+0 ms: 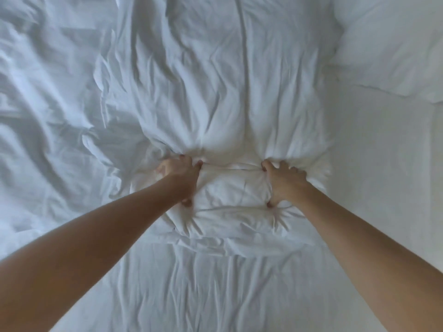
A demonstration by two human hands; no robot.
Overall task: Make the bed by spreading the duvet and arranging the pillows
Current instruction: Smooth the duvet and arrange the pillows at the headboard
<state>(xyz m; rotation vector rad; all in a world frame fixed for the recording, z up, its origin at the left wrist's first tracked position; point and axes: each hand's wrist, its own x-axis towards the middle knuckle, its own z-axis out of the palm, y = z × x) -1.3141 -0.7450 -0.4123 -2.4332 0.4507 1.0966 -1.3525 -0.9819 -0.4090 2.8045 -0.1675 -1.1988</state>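
A crumpled white duvet (215,92) lies bunched along the middle of the bed, running away from me. My left hand (181,174) grips a thick fold of it at its near end, fingers dug into the cloth. My right hand (284,180) grips the same fold about a forearm's length to the right, thumb and fingers pinching the fabric. Between the two hands the cloth puffs up. A white pillow (393,44) lies at the upper right, beside the duvet.
The wrinkled white bed sheet (215,283) covers the mattress below my arms. More rumpled white bedding (48,92) spreads over the left side. Flat sheet (383,164) shows on the right, below the pillow.
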